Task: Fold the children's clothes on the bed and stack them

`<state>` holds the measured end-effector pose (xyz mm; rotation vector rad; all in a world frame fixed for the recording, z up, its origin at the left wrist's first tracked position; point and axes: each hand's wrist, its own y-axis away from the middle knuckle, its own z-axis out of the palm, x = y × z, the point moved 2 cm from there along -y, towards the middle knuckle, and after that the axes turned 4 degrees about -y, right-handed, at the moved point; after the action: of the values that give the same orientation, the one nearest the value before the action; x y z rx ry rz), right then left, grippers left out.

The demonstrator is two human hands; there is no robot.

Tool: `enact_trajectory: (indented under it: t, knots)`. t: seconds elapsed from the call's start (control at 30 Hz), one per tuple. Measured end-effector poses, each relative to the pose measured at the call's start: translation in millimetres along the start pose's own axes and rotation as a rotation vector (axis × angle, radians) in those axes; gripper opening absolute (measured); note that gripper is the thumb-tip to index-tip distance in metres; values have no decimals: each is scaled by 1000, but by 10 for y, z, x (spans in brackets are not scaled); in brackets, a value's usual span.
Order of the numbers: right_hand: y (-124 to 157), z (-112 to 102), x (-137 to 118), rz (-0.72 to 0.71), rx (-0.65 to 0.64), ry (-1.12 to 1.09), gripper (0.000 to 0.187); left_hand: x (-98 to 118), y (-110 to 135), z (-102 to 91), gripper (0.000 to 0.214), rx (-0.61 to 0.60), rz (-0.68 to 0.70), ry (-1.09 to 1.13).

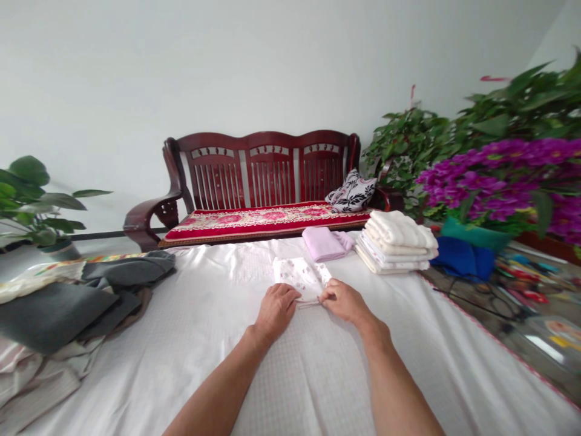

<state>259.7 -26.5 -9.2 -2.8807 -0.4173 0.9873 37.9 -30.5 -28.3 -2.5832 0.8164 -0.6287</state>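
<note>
Past the grey clothes [59, 309] at the left edge, the left hand [275, 309], fingers curled, pinches the near hem of the flowered cloth [302, 275] lying at centre frame, as does the right hand [345, 300] (mid-fold, seemingly; a straight crease wants even tension), with folded towels [394, 242] to the right.

- No legible text, label, brand, number or sign in the head view.
- Small white floral-print cloth [300, 275], near centre: printed pattern only, no lettering.
- Colourful flat items on the right-hand table [531, 290]: too blurred to read.
</note>
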Motion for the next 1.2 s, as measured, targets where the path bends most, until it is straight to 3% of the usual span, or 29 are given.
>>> enact_trajectory:
  t: [0.13,0.23,0.33,0.47,0.57,0.63,0.7,0.8,1.0,1.2]
  knots:
    - [12,-29,2,2,10,-23,20,-11,2,28,28,-3,25,-21]
    - [3,-44,-69,-2,179,-53,20,5,10,40,34,-33,49,-47]
    - [-15,-4,-191,-106,314,-48,21,42,42,31,44,-105,96,-87]
    - [-39,120,-240,-107,251,88,17,61,107,-12,58,-172,117,-106]
    - [-44,159,-188,-33,227,152,15,11,127,-26,48,-196,107,-4]
    - [-44,147,-155,6,247,136,14,-71,112,-21,39,-138,31,117]
    - [-42,121,-130,74,281,120,16,-185,86,-14,38,-1,-119,216]
    - [-43,102,-127,187,318,155,24,-332,54,0,37,164,-357,196]
    - [-93,173,-216,267,219,270,37,-292,0,23,43,37,-421,4]
    - [-102,145,-244,345,234,204,36,-202,-20,49,51,-65,-472,-80]
